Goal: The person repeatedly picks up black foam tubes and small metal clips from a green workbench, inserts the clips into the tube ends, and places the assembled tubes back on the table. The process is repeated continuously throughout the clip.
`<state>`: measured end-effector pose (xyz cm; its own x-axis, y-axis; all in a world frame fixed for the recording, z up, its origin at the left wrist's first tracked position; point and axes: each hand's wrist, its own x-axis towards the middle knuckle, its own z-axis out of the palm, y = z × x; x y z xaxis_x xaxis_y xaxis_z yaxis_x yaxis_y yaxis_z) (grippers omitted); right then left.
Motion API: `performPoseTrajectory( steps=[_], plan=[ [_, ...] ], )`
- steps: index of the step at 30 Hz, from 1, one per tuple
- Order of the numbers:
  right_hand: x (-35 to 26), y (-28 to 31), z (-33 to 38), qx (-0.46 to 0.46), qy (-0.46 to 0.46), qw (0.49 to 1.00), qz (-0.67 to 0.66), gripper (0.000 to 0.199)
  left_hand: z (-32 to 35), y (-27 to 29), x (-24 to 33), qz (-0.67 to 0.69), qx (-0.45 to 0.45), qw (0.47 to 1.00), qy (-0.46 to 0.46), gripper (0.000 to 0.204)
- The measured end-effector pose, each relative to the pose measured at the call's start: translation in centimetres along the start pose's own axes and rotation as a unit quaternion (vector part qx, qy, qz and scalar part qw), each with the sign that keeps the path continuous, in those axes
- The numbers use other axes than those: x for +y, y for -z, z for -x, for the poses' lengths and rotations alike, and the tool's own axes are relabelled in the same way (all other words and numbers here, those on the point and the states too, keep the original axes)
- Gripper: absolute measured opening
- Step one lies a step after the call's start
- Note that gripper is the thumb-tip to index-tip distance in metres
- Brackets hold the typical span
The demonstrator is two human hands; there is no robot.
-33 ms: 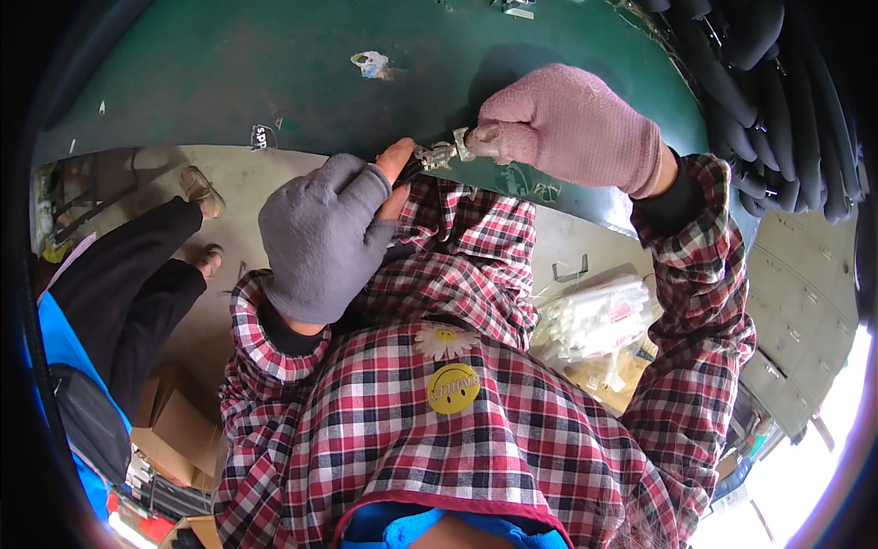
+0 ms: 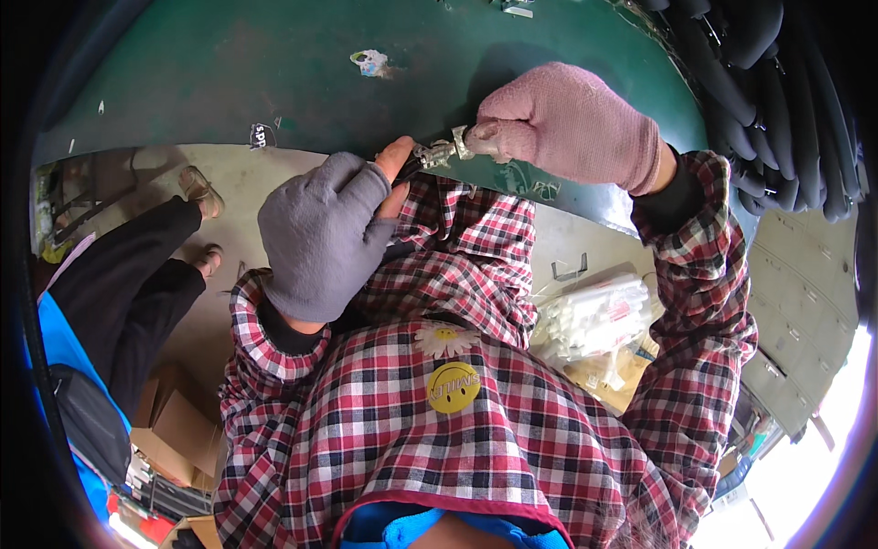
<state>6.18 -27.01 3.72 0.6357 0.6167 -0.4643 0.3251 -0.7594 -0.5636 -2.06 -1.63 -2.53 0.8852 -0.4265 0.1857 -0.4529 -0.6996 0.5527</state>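
Note:
A small silver metal fitting [image 2: 441, 153] is held between my two hands at the near edge of the green table [image 2: 302, 101]. My left hand [image 2: 325, 233], in a grey glove with bare thumb and fingertip, pinches a dark end [image 2: 411, 170] joined to it. My right hand [image 2: 562, 128], in a pink glove, is closed at the fitting's other end, its fingertips pressed together there. What lies inside the right fingers is hidden. The fitting's exact kind is too small to make out.
Long black padded pieces [image 2: 777, 110] hang in a bunch at the far right. White plastic-wrapped goods [image 2: 594, 320] lie below the table, near grey cabinets [image 2: 805, 293]. On the left another person's dark-trousered legs [image 2: 146, 284] show beside an open cardboard box [image 2: 178, 425].

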Motion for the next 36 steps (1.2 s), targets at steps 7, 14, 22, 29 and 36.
performPoseTrajectory(
  steps=[7, 14, 22, 29, 36],
  plan=[
    [-0.7, 0.5, -0.7, -0.037, -0.081, 0.996, -0.028, 0.04, 0.1, -0.4, -0.2, 0.004, 0.019, 1.0, -0.009, 0.04],
    [-1.4, 0.6, -1.7, -0.053, -0.06, 0.996, 0.023, 0.033, 0.0, -0.7, -0.3, 0.0, 0.027, 1.0, -0.012, 0.035],
    [-1.3, 0.8, -2.3, -0.082, -0.033, 0.996, -0.01, 0.037, -0.2, -0.9, -0.3, 0.019, 0.039, 0.999, -0.009, 0.034],
    [-3.1, 1.2, -3.0, -0.103, -0.108, 0.989, -0.015, 0.042, -0.2, -1.1, -0.6, 0.002, 0.044, 0.999, -0.022, 0.038],
    [-3.6, 1.8, -2.7, -0.12, -0.126, 0.985, -0.014, 0.045, 0.2, -1.2, -1.2, 0.004, 0.047, 0.998, -0.035, 0.04]
  ],
)
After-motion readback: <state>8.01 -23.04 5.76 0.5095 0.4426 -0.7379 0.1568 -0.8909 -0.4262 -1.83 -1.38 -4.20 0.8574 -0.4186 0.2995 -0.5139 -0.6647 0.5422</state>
